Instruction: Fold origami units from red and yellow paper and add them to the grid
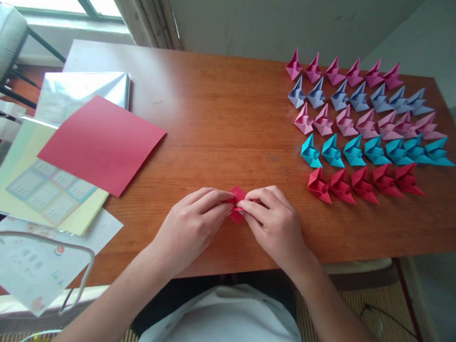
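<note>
A small piece of folded red paper (237, 194) is pinched between my two hands, just above the front part of the wooden table. My left hand (197, 221) grips its left side with thumb and fingertips. On the opposite side, my right hand (273, 218) pinches the right edge in the same way. Fingers cover much of the paper, so only its pointed top and bottom show. To the right stand folded red paper pieces (363, 185) in a row, the nearest one a short way from my right hand.
Behind the red row are rows of turquoise (354, 151), pink (346, 122), lavender (339, 96) and magenta (335, 71) folded pieces. At left, a stack of red paper (105, 144) overlaps a yellow printed sheet (79, 223) and a silvery packet (81, 82). A chair (4, 46) stands beyond.
</note>
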`<move>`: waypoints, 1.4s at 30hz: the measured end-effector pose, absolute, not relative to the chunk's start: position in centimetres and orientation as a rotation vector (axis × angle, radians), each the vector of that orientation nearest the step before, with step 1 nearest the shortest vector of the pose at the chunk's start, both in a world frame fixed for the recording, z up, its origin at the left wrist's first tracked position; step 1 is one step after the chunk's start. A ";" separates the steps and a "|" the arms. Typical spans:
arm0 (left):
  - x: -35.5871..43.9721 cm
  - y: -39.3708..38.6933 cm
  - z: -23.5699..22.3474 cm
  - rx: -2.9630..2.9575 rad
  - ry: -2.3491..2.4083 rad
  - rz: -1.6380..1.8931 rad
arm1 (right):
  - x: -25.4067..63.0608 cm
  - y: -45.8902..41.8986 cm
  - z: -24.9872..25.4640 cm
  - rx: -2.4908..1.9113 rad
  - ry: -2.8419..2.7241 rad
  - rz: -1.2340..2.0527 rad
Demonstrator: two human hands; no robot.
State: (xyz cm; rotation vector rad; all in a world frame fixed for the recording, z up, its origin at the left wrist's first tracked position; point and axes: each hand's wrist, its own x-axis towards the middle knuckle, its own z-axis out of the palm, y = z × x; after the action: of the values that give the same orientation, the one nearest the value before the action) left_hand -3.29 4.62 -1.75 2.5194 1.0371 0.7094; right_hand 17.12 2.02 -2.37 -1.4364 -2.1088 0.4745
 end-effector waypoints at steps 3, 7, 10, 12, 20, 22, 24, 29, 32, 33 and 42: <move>-3.7 4.7 -1.7 2.465 1.144 0.721 | 17.1 2.1 -2.5 -1.438 -2.091 0.478; -3.9 4.6 -1.6 2.399 1.226 0.727 | 17.0 2.0 -2.5 -1.433 -2.064 0.466; -3.6 4.4 -1.6 2.391 1.257 0.715 | 16.9 2.0 -2.5 -1.441 -2.052 0.472; -3.4 4.4 -1.6 2.409 1.294 0.703 | 16.9 2.1 -2.4 -1.445 -2.051 0.478; -3.2 3.6 -1.7 2.415 1.452 0.701 | 16.8 2.3 -2.3 -1.452 -2.050 0.499; -3.2 3.6 -1.6 2.417 1.468 0.692 | 16.8 2.3 -2.2 -1.456 -2.050 0.503; -3.1 3.6 -1.3 2.441 1.471 0.646 | 16.8 2.3 -2.1 -1.468 -2.059 0.516; -2.5 3.9 -0.7 2.427 1.371 0.609 | 16.8 2.6 -1.5 -1.483 -2.090 0.560; -1.9 4.0 -1.1 2.331 1.278 0.731 | 16.8 2.9 -1.3 -1.486 -2.100 0.569; -1.7 4.0 -1.2 2.298 1.265 0.762 | 16.8 3.0 -1.3 -1.485 -2.105 0.573; -1.4 4.2 -1.6 2.251 1.266 0.783 | 18.0 3.4 -0.9 -1.428 -2.134 0.723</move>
State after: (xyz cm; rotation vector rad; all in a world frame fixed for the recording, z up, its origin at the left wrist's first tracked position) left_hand -1.38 4.15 -1.56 2.2511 1.2660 0.7832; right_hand 18.00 3.35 -0.94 -1.4280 -2.1343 0.7228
